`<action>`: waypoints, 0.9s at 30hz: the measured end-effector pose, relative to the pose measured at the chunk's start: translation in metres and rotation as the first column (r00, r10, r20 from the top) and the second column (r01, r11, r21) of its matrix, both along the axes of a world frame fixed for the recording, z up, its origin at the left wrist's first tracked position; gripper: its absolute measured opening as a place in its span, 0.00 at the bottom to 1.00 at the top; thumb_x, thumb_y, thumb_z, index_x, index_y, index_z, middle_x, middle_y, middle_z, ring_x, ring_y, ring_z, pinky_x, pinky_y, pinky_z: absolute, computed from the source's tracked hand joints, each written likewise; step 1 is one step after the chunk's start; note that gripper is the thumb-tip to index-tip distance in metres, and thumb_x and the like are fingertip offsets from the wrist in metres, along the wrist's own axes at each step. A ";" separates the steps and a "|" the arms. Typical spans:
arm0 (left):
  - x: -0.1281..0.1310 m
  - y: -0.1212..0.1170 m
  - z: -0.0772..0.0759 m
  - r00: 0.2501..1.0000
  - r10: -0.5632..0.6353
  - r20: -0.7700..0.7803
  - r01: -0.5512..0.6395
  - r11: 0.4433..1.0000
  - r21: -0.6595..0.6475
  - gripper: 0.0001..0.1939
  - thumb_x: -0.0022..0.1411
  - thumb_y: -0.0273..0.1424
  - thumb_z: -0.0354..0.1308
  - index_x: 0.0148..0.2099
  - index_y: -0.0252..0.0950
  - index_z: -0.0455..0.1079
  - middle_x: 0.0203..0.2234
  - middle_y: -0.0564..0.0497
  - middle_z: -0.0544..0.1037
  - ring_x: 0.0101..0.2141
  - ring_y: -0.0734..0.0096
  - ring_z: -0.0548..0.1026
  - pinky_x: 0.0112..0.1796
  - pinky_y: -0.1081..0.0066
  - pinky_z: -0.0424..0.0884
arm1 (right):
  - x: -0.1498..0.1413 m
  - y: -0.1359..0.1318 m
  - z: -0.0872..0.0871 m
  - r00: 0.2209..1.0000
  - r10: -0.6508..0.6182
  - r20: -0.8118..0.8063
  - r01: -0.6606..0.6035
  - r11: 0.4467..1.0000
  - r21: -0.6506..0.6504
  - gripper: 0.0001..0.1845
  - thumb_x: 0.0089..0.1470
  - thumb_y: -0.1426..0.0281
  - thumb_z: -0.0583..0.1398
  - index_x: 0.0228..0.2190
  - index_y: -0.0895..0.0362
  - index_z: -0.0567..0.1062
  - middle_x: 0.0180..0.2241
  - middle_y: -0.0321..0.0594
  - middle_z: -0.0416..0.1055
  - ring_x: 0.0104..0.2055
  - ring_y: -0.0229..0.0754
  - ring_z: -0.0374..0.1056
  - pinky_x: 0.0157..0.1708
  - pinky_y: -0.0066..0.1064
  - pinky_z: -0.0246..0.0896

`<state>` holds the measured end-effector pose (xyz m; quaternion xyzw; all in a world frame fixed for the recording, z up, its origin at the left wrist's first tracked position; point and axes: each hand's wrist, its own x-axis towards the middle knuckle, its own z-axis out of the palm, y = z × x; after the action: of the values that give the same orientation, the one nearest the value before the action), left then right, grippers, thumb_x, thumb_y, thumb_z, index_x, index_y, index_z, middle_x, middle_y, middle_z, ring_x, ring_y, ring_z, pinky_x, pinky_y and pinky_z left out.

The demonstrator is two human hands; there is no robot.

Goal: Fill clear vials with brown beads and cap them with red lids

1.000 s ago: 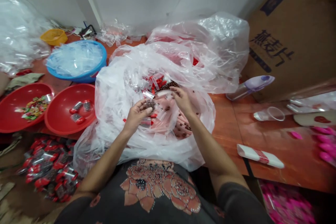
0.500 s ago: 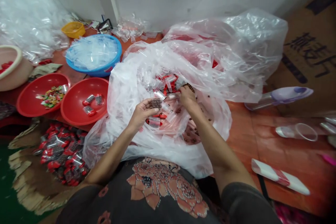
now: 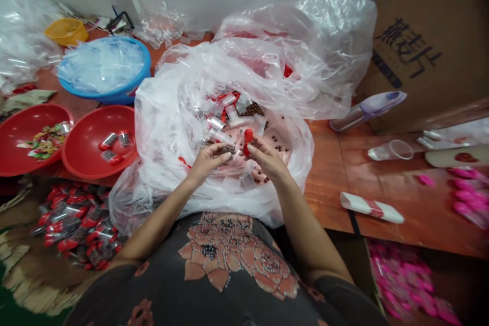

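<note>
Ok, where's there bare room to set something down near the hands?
Bare orange tabletop shows right of the clear plastic bag, between it, the clear plastic cup and the white-and-red tube. Crowded: inside the bag around the left hand, pinching a clear packet, and right hand, pinching a red piece; leftward, the red bowls and blue basin.

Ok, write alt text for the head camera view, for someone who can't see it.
Two hands work over a clear plastic bag of small packets: the left hand pinches a clear packet of brown beads, the right hand a red plastic piece. Red bowls sit nearby.
</note>
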<state>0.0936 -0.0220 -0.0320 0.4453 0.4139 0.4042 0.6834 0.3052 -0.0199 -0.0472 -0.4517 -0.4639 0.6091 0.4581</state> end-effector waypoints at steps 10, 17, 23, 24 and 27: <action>0.007 -0.014 -0.001 0.997 -0.069 0.020 0.068 0.996 0.052 0.20 0.56 0.36 0.68 0.51 0.38 0.78 0.43 0.47 0.81 0.39 0.69 0.79 0.43 0.66 0.78 | -0.011 -0.035 0.009 0.851 -0.331 0.407 0.104 0.866 0.488 0.16 0.60 0.66 0.60 0.49 0.43 0.78 0.52 0.38 0.74 0.55 0.48 0.70 0.59 0.50 0.63; 0.007 -0.016 0.002 0.997 -0.076 -0.035 0.078 0.995 0.066 0.21 0.55 0.34 0.68 0.51 0.37 0.78 0.38 0.50 0.82 0.36 0.71 0.77 0.40 0.68 0.77 | -0.007 -0.049 0.002 0.838 -0.223 0.498 -0.089 0.846 0.526 0.19 0.63 0.67 0.57 0.53 0.41 0.75 0.55 0.36 0.75 0.57 0.50 0.70 0.60 0.54 0.59; 0.014 -0.018 0.008 0.992 -0.081 -0.092 0.096 0.982 0.165 0.19 0.55 0.34 0.68 0.50 0.38 0.79 0.35 0.50 0.82 0.35 0.69 0.77 0.41 0.66 0.76 | -0.010 -0.052 -0.005 0.833 -0.264 0.486 -0.034 0.852 0.522 0.28 0.52 0.60 0.68 0.54 0.45 0.72 0.57 0.42 0.72 0.56 0.54 0.68 0.57 0.51 0.63; 0.016 -0.018 0.010 0.991 -0.077 -0.106 0.095 0.978 0.187 0.19 0.55 0.34 0.68 0.50 0.38 0.80 0.36 0.49 0.82 0.36 0.68 0.78 0.42 0.65 0.76 | -0.011 -0.052 -0.005 0.830 -0.292 0.476 -0.004 0.849 0.528 0.31 0.50 0.59 0.70 0.54 0.45 0.71 0.56 0.43 0.72 0.54 0.53 0.69 0.55 0.49 0.65; 0.018 -0.019 0.014 0.989 -0.088 -0.115 0.110 0.975 0.193 0.19 0.56 0.34 0.68 0.51 0.38 0.79 0.37 0.48 0.82 0.36 0.68 0.78 0.40 0.66 0.77 | -0.011 -0.052 -0.001 0.830 -0.316 0.460 0.022 0.843 0.538 0.28 0.54 0.59 0.67 0.56 0.44 0.71 0.53 0.42 0.73 0.49 0.50 0.71 0.51 0.46 0.67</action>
<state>0.1114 -0.0409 -0.0178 0.5524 0.3843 0.3849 0.6317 0.2940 -0.0718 -0.0484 -0.5051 -0.6729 0.2699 0.4682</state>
